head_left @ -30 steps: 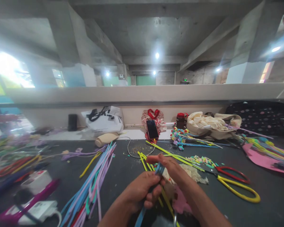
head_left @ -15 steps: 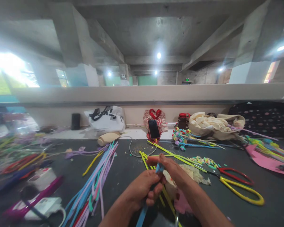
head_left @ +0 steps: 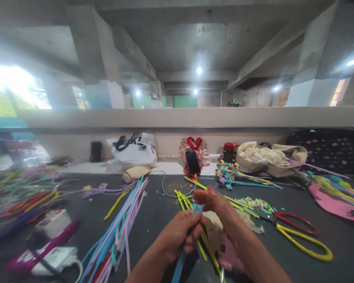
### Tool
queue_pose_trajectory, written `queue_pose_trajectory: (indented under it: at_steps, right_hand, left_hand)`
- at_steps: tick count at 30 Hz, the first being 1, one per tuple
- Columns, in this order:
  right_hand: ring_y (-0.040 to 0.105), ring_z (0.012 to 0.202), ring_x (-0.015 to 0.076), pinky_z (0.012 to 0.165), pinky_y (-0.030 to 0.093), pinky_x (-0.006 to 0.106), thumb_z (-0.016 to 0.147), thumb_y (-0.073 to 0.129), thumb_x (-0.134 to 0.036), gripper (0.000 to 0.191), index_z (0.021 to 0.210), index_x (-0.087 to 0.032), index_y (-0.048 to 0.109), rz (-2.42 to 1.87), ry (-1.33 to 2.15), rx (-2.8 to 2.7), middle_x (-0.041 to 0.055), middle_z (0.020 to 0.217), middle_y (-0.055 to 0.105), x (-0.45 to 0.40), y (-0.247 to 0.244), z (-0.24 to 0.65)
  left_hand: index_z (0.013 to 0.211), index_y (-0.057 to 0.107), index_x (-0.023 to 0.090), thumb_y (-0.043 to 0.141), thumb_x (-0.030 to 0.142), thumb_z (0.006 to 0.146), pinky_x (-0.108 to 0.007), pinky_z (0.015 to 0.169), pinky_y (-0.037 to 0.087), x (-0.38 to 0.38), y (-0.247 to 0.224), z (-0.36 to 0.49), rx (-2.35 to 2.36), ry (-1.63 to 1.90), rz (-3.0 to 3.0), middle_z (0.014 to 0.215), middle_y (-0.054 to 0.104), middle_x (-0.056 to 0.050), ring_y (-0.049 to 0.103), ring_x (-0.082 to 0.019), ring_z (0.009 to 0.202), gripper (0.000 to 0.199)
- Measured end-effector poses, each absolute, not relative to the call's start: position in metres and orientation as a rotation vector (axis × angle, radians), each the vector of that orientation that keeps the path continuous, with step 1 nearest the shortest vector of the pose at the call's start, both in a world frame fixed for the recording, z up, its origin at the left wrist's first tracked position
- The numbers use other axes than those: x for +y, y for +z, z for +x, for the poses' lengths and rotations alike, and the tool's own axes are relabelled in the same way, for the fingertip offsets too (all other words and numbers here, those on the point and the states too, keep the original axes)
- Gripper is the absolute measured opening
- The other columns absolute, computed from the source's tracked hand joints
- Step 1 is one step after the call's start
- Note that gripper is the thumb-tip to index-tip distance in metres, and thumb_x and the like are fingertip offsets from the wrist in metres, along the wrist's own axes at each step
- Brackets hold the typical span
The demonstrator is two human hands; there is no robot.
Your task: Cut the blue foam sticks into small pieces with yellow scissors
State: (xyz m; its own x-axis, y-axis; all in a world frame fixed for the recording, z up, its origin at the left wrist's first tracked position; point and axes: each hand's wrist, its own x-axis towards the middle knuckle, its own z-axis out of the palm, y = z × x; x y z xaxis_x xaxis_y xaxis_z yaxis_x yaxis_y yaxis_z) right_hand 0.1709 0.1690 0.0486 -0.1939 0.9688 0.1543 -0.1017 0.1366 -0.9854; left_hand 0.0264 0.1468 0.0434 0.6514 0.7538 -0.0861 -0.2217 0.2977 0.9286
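My left hand (head_left: 179,228) is closed around a bundle of blue pipe cleaners (head_left: 178,269). Their top ends poke out above its thumb, and the long tails hang toward me. Just above and to the right, my right hand (head_left: 220,208) has its fingers stretched out beside those ends; whether they touch is unclear. Yellow pipe cleaners (head_left: 204,247) lie under and beyond both hands. Below my right wrist are a pink scrap (head_left: 228,255) and a crumpled cream piece (head_left: 214,224), partly hidden.
Left of my hands lies a pile of mixed pipe cleaners (head_left: 115,232). Scissors (head_left: 301,239) with red and yellow handles rest at right, by small cut pieces (head_left: 256,203). Finished-looking stems (head_left: 228,175), a phone (head_left: 192,162) and a white bag (head_left: 132,151) stand farther back. A power strip (head_left: 44,251) sits at lower left.
My right hand has come away from the top of the blue bundle, its fingers now straighter and farther right. My left hand keeps its hold.
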Motion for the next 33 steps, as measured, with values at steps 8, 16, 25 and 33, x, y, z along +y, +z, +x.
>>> queue_pose_trajectory:
  at_steps: [8,16,25,33]
  right_hand:
    - [0.055,0.070,0.0183,0.073,0.039,0.036,0.081,0.031,-0.054,0.050,0.100,-0.021,0.063,-1.028,1.108,-1.695,0.0045,0.079,0.066,0.157,0.054,0.168]
    - [0.049,0.051,0.0107,0.051,0.037,0.023,0.068,0.058,-0.036,0.024,0.076,-0.014,0.064,-0.917,1.274,-1.420,-0.0001,0.061,0.059,0.165,0.050,0.166]
    - [0.042,0.039,0.0077,0.042,0.031,0.020,0.057,0.056,-0.018,0.004,0.056,-0.014,0.056,-1.001,1.336,-1.408,-0.0056,0.043,0.048,0.163,0.052,0.163]
    - [0.039,0.040,0.0073,0.044,0.029,0.021,0.058,0.055,-0.018,0.003,0.056,-0.015,0.054,-0.974,1.346,-1.396,-0.0065,0.042,0.046,0.163,0.051,0.164]
  left_hand:
    - [0.072,0.051,0.015,0.046,0.040,0.077,-0.013,0.028,0.020,0.148,0.042,0.026,0.642,0.718,1.076,0.044,0.042,0.007,0.025,-0.002,0.030,0.026]
    - [0.074,0.051,0.015,0.046,0.037,0.077,-0.012,0.029,0.016,0.147,0.045,0.026,0.701,0.742,1.131,0.046,0.040,0.008,0.022,-0.001,0.031,0.024]
    - [0.067,0.046,0.016,0.050,0.039,0.074,-0.012,0.028,0.019,0.148,0.041,0.028,0.761,0.700,1.195,0.043,0.041,0.009,0.023,-0.001,0.028,0.024]
    - [0.073,0.049,0.016,0.046,0.035,0.077,-0.012,0.028,0.020,0.148,0.040,0.028,0.748,0.718,1.232,0.044,0.041,0.009,0.022,-0.001,0.029,0.019]
